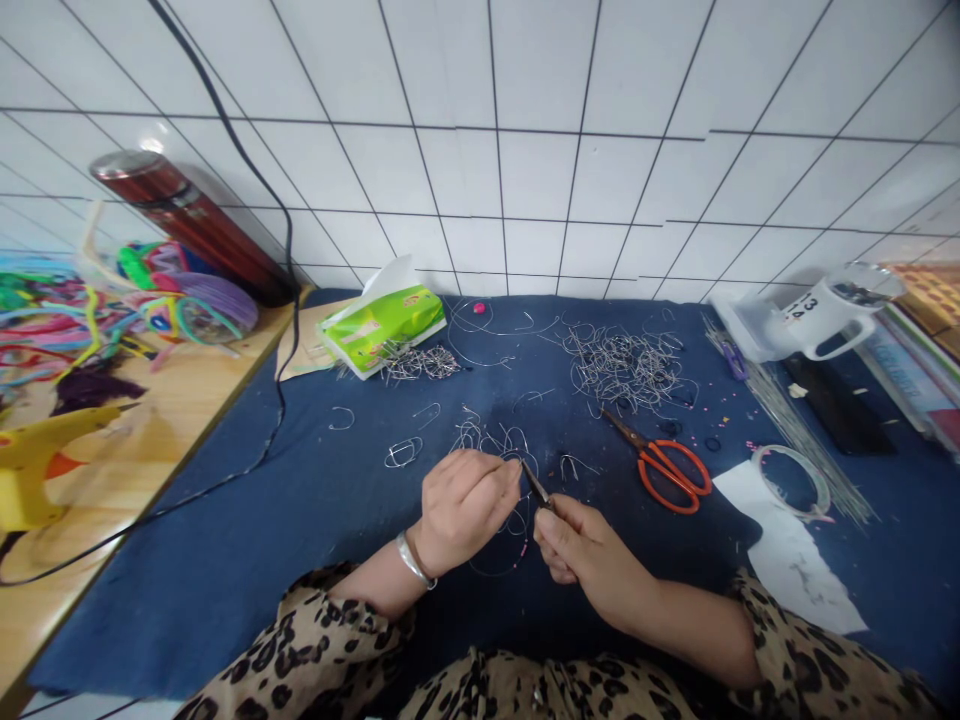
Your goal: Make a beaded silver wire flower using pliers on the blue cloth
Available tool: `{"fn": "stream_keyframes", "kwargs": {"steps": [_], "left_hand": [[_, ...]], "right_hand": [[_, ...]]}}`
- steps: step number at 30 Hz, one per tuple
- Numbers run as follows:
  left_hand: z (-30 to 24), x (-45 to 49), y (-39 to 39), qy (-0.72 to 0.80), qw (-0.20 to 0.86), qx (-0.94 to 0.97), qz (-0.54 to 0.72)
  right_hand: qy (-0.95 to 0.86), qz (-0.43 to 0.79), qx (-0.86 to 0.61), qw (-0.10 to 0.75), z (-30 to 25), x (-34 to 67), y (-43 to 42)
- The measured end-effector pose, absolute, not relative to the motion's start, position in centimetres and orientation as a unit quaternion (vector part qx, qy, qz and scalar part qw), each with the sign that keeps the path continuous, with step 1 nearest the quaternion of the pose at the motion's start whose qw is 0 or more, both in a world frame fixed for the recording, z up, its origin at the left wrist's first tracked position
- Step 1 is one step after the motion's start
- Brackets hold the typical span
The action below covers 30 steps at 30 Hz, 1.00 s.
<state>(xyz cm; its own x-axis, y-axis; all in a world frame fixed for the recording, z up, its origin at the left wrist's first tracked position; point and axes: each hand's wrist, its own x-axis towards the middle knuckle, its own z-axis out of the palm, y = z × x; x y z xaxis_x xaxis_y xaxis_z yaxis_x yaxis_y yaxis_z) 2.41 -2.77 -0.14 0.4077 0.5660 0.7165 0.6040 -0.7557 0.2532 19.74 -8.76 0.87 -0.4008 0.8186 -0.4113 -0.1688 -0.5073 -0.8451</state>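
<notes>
My left hand (pixel 466 502) is closed in a pinch at the middle of the blue cloth, with a thin wire at its fingertips. My right hand (pixel 585 550) grips a pair of pliers (pixel 538 490), whose dark tip meets the wire beside the left fingers. The handles are mostly hidden in my palm. Below the hands a thin loop with small pink beads (pixel 523 552) lies on the cloth. Bent wire pieces (pixel 487 432) are scattered just beyond my left hand. A small bent wire (pixel 574 466) lies to the right of the pliers' tip.
Orange-handled scissors (pixel 675 475) lie to the right, near a large heap of bent wires (pixel 630 365). A green tissue pack (pixel 386 325) is at the back left. A white mug (pixel 832 315), a clear coil (pixel 793 480) and straight wires (pixel 802 440) are at right. A yellow glue gun (pixel 37 460) and black cable (pixel 277 420) are left.
</notes>
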Motion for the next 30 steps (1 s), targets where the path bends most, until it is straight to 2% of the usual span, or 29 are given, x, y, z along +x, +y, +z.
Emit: {"fn": "stream_keyframes", "kwargs": {"steps": [10, 17, 24, 30], "left_hand": [[1.4, 2.1, -3.1, -0.347, 0.009, -0.832, -0.433], [2.1, 1.5, -3.1, -0.32, 0.012, -0.846, -0.426], [2.6, 1.3, -2.7, -0.292, 0.016, -0.855, -0.428], [2.0, 1.7, -2.8, -0.313, 0.028, -0.844, -0.436]], "right_hand": [[-0.576, 0.603, -0.469, 0.291, 2.0, 20.8, -7.7], [-0.628, 0.55, -0.473, 0.282, 2.3, 21.2, -7.4], [-0.615, 0.62, -0.416, 0.253, 2.5, 21.9, -6.7], [-0.544, 0.672, -0.425, 0.268, 1.8, 21.5, -7.3]]}}
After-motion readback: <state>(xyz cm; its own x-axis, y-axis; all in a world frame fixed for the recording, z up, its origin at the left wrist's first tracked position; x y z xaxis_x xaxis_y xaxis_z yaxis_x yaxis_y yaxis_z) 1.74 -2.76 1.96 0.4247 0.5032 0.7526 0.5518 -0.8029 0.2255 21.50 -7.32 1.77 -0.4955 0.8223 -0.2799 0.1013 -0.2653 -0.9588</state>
